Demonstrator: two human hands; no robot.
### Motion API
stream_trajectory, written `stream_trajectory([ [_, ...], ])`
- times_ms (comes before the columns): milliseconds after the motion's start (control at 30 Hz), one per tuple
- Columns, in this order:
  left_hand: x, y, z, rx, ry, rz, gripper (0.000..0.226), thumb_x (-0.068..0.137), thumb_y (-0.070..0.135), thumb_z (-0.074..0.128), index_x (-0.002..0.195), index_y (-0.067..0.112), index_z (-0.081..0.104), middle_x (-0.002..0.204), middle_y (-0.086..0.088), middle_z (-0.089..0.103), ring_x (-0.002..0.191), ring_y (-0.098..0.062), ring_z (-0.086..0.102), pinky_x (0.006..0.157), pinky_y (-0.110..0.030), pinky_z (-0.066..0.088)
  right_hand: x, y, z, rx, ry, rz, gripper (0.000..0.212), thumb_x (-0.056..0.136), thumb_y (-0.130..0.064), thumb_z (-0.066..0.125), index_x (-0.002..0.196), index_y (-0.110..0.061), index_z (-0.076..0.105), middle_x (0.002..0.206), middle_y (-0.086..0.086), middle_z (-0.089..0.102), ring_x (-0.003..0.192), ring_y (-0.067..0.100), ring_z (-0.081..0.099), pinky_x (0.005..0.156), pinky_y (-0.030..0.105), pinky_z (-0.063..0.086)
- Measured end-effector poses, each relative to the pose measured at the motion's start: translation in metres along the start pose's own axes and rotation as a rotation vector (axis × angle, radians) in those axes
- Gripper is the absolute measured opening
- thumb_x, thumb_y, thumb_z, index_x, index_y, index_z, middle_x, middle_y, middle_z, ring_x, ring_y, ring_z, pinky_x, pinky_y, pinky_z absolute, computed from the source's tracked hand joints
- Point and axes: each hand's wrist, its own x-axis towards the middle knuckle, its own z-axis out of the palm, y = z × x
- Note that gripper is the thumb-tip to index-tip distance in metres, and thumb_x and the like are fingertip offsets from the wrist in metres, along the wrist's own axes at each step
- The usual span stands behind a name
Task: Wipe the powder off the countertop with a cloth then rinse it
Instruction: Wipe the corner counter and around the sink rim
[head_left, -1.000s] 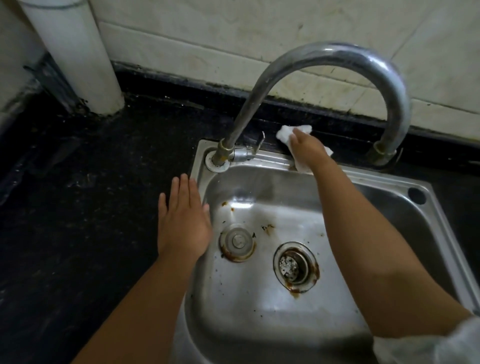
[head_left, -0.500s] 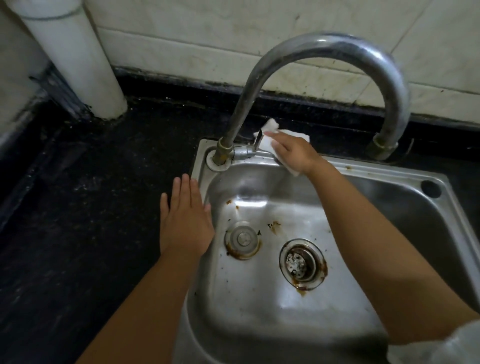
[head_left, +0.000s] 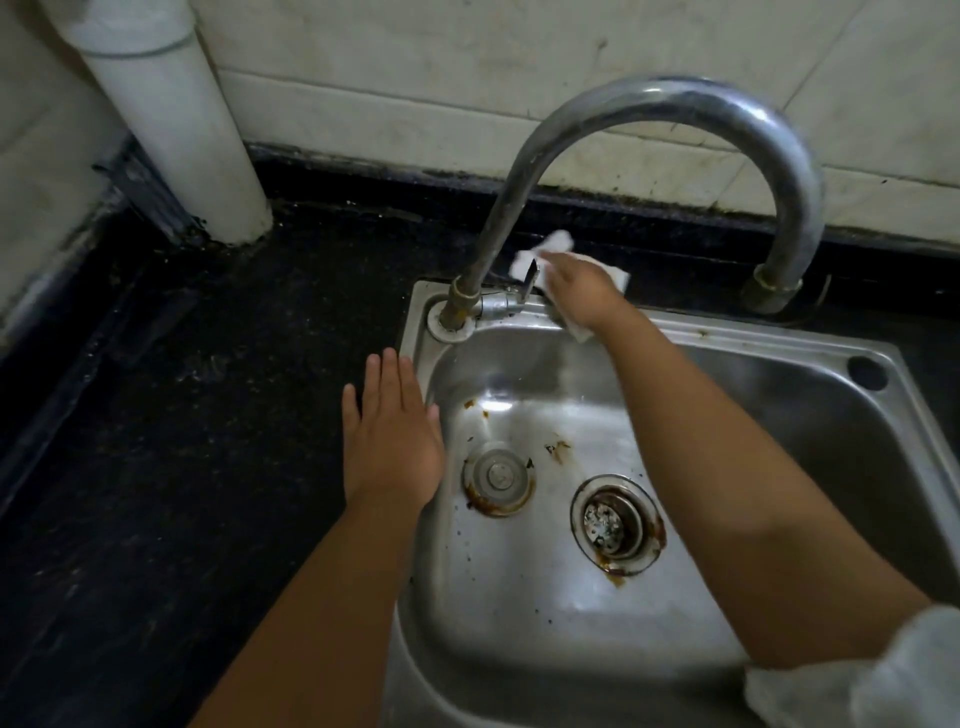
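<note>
Behind the steel sink's (head_left: 779, 343) back rim, a crumpled white cloth (head_left: 550, 249) is pressed flat on the dark speckled surface (head_left: 208, 441) by the right hand (head_left: 576, 296), beside the curved tap (head_left: 649, 104). Fingers spread, the left hand (head_left: 389, 447) is laid flat, empty, at the sink's left edge.

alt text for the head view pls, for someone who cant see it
The right hand presses a white cloth on the back rim of a steel sink, beside the tap lever under a curved faucet. The left hand rests flat and open on the black countertop at the sink's left edge.
</note>
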Motion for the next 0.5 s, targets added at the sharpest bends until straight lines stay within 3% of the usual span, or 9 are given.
stream_trajectory([
  [100,0.001,0.0,0.001,0.004,-0.011,-0.002,0.057,0.1,0.033,0.012,0.144,0.007,-0.013,0.154,-0.008,-0.017,0.141,-0.019,-0.016,0.113,-0.036,-0.009,0.003,-0.027,0.009,0.105,-0.181,-0.105,0.033,0.101,-0.02,0.034,0.125,-0.007,0.053,0.116,0.011,0.052,0.104,0.017,0.046,0.07,0.014,0.038],
  [200,0.001,0.0,0.0,0.026,-0.012,0.0,0.057,0.099,0.033,0.011,0.144,0.007,-0.013,0.153,-0.008,-0.017,0.141,-0.02,-0.016,0.113,-0.037,-0.008,0.011,-0.026,0.0,0.066,-0.279,-0.11,0.035,0.101,-0.02,0.035,0.128,-0.004,0.051,0.134,0.011,0.049,0.121,0.021,0.045,0.087,0.019,0.035],
  [300,0.001,0.001,-0.001,0.037,-0.009,-0.003,0.057,0.099,0.033,0.012,0.144,0.007,-0.013,0.153,-0.009,-0.016,0.141,-0.02,-0.016,0.113,-0.037,-0.009,0.009,-0.017,-0.001,0.062,-0.303,-0.13,0.032,0.098,-0.021,0.04,0.124,-0.01,0.057,0.123,0.002,0.055,0.113,0.012,0.047,0.086,0.017,0.034],
  [400,0.0,0.002,-0.002,0.031,-0.025,-0.012,0.057,0.099,0.033,0.012,0.144,0.007,-0.013,0.154,-0.008,-0.016,0.141,-0.02,-0.016,0.113,-0.037,-0.009,-0.006,0.005,-0.002,0.052,-0.133,-0.202,0.028,0.098,-0.02,0.041,0.116,-0.009,0.059,0.112,0.007,0.056,0.108,0.017,0.048,0.087,0.021,0.034],
  [500,0.0,0.002,-0.002,0.028,-0.025,-0.009,0.057,0.099,0.033,0.011,0.144,0.007,-0.013,0.154,-0.008,-0.016,0.141,-0.02,-0.016,0.113,-0.037,-0.009,-0.025,0.045,-0.017,-0.24,0.071,-0.223,0.041,0.099,-0.029,0.035,0.129,-0.007,0.052,0.132,0.017,0.052,0.122,0.029,0.047,0.093,0.029,0.031],
])
